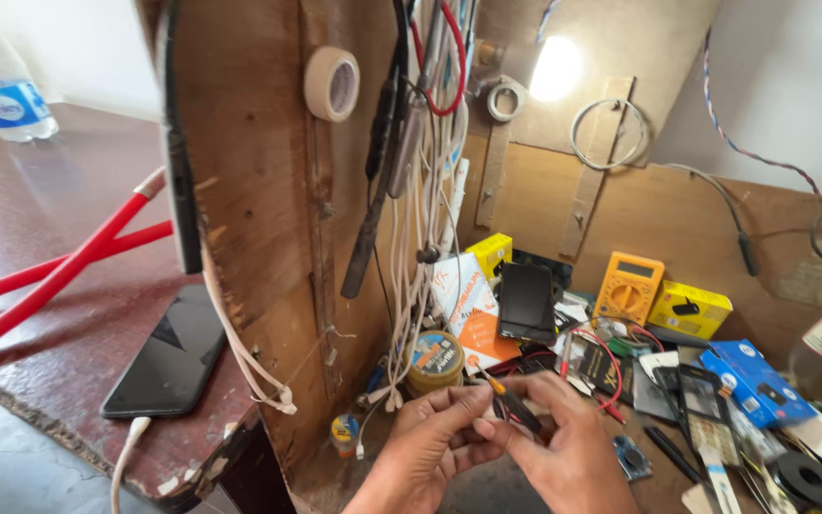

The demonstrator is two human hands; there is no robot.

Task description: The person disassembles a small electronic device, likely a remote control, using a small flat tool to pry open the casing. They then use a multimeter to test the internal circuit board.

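Note:
My left hand [430, 443] and my right hand [573, 447] meet low in the middle of the view, over a crowded workbench. Their fingertips pinch a small dark part [522, 411] between them, and a thin tool with an orange handle [495, 384] sticks up from the grip. Which hand holds which piece is hard to tell. A round tin [435, 362] stands just behind my left hand. A black phone [526, 301] leans upright behind the hands.
A wooden panel [259, 190] carries a tape roll [332, 84] and hanging cables [420, 190]. A yellow multimeter [628, 288], yellow box [689, 309] and blue box [746, 383] lie right. On the left table lie a phone [168, 357], red tubes [59, 271] and bottle [2, 90].

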